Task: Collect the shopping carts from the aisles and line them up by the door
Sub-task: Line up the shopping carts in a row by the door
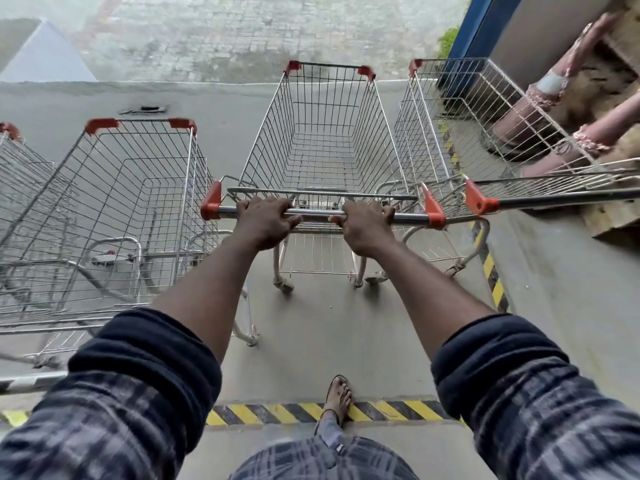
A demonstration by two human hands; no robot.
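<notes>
Sleeves (149, 358) pushed up, left hand (265, 221) and right hand (365, 226) are clasping the cart (327, 65) by its handle (317, 212), apparently steering it between parked carts (138, 120).

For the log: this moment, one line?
step: aligning middle cart | left grip: holds handle | right grip: holds handle | beside: left cart, right cart

Grey concrete floor (329, 341); hazard stripes (398, 411); blue post (481, 22).

Silver cart (325, 133), orange corners; yellow-black striped tape (277, 412); plaid sleeves (104, 410).
</notes>
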